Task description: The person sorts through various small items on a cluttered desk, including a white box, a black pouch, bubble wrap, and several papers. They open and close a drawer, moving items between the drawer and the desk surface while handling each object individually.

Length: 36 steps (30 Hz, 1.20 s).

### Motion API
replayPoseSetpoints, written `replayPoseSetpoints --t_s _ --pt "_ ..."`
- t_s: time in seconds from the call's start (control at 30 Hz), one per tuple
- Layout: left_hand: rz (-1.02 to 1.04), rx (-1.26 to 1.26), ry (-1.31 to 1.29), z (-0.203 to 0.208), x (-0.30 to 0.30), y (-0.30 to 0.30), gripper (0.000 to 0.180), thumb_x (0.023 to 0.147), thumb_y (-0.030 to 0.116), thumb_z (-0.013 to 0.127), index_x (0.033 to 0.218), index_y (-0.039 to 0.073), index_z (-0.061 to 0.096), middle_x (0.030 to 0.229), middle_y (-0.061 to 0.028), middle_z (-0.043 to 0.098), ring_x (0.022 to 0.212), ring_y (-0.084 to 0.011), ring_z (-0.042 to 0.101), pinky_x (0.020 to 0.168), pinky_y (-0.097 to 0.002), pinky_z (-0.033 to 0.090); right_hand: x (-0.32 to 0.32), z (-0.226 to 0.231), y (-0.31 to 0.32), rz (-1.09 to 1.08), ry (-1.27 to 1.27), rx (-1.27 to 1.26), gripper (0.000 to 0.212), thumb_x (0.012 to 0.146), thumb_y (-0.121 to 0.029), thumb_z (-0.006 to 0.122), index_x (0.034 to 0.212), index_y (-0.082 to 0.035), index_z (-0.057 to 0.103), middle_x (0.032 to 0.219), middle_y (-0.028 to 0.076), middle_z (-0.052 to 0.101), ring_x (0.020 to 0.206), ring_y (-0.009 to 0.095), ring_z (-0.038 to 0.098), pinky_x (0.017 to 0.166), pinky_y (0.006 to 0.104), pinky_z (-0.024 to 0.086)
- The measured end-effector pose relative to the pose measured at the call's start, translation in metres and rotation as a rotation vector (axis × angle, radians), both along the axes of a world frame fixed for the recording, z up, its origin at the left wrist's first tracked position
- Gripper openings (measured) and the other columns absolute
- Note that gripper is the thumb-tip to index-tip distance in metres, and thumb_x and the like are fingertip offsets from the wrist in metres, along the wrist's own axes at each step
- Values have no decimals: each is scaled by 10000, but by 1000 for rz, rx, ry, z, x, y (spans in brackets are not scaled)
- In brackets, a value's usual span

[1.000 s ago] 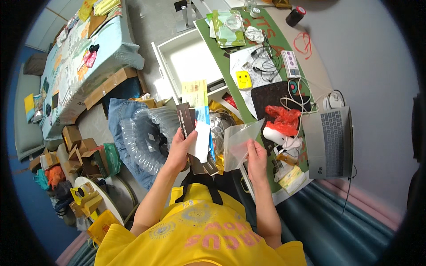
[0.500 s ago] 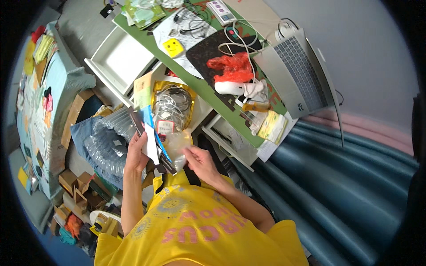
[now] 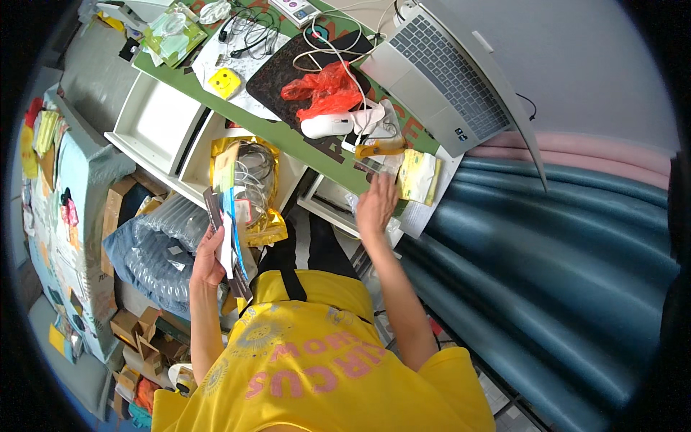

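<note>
My left hand point(image 3: 209, 258) is closed around a bundle of flat cardboard packaging point(image 3: 227, 234), with dark, white, blue and pale yellow-green strips, held on edge over the pulled-out drawer. Beneath the bundle's far end, a gold zip bag point(image 3: 273, 232) with coiled grey cables point(image 3: 253, 173) lies in that drawer. At the desk's near edge, my right hand point(image 3: 378, 207) stretches its fingers forward, beside a yellow-and-white packet point(image 3: 419, 177) and some clear plastic. I make out nothing in its grip, though the fingertips are slightly blurred.
The green desk point(image 3: 252, 124) bears a red plastic bag point(image 3: 324, 90), a white mouse point(image 3: 326, 127), a yellow smiley-faced item point(image 3: 224, 83), cables and an open laptop point(image 3: 446, 79). An inflated air-cushion wrap point(image 3: 169, 241) is at left, near open cardboard boxes point(image 3: 147, 335). Blue curtains point(image 3: 547, 273) hang at right.
My right hand has left the clear plastic by the bundle and moved right and forward to the desk edge. My left hand still holds the packaging. The view has shifted right.
</note>
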State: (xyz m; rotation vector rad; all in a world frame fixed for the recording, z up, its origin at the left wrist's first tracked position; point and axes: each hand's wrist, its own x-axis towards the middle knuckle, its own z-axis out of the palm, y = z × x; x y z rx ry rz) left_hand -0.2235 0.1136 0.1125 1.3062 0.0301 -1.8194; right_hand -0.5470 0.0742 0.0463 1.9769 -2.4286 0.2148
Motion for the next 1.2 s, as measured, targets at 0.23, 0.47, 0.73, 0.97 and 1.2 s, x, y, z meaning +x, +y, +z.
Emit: replayPoseSetpoints --t_s 0.23,0.47,0.73,0.97,1.2 --pt "28 2 75 0 -11 -3 239 883 141 527 1102 56 484 874 -41 634 684 -121 635 595 -249 551 -45 -17 -33 148 -93 -23 125 741 -91 601 841 -17 602 1041 104 571 1050 272 473 919 416 340" --pt "33 -46 123 4 -26 0 193 886 173 526 1032 47 525 808 -33 642 648 -108 638 558 -218 548 -79 7 -34 -124 -854 -96 176 858 -153 560 881 10 622 742 115 626 631 178 609 593 297 503" --pt "79 2 123 -5 -23 11 220 881 146 531 1078 51 506 849 -34 629 665 -112 621 574 -235 536 -115 48 -52 -325 -1743 48 264 931 -199 443 1117 -11 456 1073 115 533 1007 261 567 751 384 547" --pt "143 1 74 -9 -12 20 239 877 168 539 1089 61 521 868 -21 631 696 -100 622 607 -233 541 -115 54 -39 -405 -1766 -39 232 914 -154 472 1093 -6 472 1056 105 544 1028 254 552 815 411 517" --pt "149 -39 53 -18 1 25 296 859 155 567 1142 93 502 927 -11 616 776 -99 611 680 -238 524 -86 70 0 -594 -1667 -24 92 872 -101 532 947 -49 545 950 59 577 891 151 560 747 396 541"
